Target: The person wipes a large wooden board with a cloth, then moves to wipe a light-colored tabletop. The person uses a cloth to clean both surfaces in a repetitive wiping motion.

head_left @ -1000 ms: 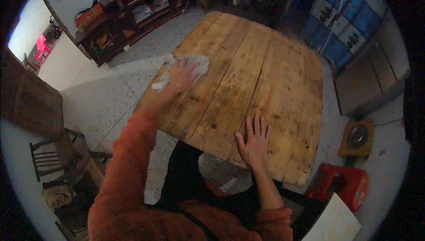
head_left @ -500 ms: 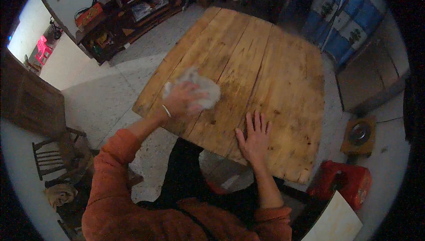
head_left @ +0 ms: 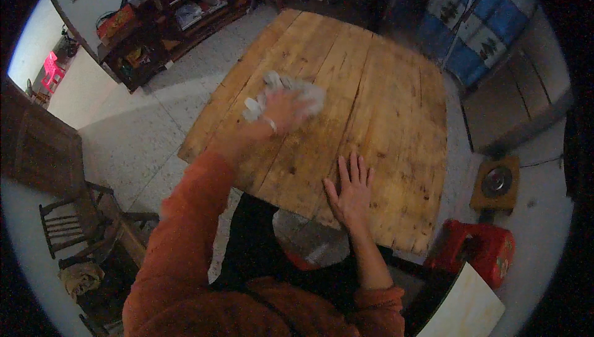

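Left hand is sitting on top of a crumpled pale cloth, covering its middle; cloth edges are sticking out past the fingers and to the left of the hand. Fingers are showing blurred, so can't tell whether they're pinching the cloth or just lying over it. Cloth is resting on the left half of the wooden table, in from the left edge. A light band is circling the left wrist. Right hand is lying palm down near the table's near edge, fingers extended, thumb standing apart, gripping nothing; it's touching bare boards, well apart from the cloth. Both forearms are coming in from below, in orange-brown sleeves. Around the table: a red object is standing off the near right corner, a dark wooden chair is standing at left, a blue-and-white curtain is hanging at far right.
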The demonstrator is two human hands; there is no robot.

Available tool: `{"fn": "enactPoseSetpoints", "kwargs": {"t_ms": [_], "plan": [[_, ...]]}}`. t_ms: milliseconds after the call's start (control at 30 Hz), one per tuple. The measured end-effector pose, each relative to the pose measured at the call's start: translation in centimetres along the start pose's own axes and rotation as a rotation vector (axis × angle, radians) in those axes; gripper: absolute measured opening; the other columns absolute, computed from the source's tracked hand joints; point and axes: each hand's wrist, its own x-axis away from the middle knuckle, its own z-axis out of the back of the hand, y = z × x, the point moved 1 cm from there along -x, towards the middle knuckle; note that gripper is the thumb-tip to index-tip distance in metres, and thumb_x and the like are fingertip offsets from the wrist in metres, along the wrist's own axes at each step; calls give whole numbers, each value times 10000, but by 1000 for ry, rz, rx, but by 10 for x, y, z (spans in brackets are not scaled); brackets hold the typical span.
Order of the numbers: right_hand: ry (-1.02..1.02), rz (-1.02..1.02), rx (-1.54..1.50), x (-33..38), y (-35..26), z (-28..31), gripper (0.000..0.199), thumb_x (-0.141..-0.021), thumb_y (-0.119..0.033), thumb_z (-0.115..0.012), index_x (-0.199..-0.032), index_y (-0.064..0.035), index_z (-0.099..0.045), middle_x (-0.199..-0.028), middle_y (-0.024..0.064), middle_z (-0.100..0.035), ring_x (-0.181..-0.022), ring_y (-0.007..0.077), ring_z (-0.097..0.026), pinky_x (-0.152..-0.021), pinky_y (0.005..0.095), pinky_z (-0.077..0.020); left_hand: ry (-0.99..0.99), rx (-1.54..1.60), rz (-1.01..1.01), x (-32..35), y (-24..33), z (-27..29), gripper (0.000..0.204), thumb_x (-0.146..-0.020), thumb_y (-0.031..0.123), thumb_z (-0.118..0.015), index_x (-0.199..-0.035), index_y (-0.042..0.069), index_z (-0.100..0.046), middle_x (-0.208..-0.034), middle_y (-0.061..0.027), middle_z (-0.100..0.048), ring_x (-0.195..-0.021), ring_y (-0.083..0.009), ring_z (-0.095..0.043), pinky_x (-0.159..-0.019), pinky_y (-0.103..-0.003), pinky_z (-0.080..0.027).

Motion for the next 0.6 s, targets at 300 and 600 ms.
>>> {"fn": "enactPoseSetpoints", "kwargs": {"t_ms": [300, 600], "plan": [[21, -29, -19, 2, 3, -1, 599, -887, -436, -512, -1359, -79, -425, -1453, 172, -313, -1360, 337, -241, -1111, 513, -122, -63, -41, 52, 89, -86, 58, 426, -843, 357, -579, -1262, 288, -541, -1215, -101, -532, -1088, -337, -482, -933, -436, -407], [-1, -20, -22, 1, 4, -3, 605, -881, -449, -513, -1360, -90, -423, -1465, 159, -301, -1350, 351, -263, -1103, 539, -146, -94, -146, 356, 89, -91, 61, 426, -841, 360, -584, -1256, 268, -550, -1231, -112, -522, -1089, -352, -478, -957, -449, -388]]}}
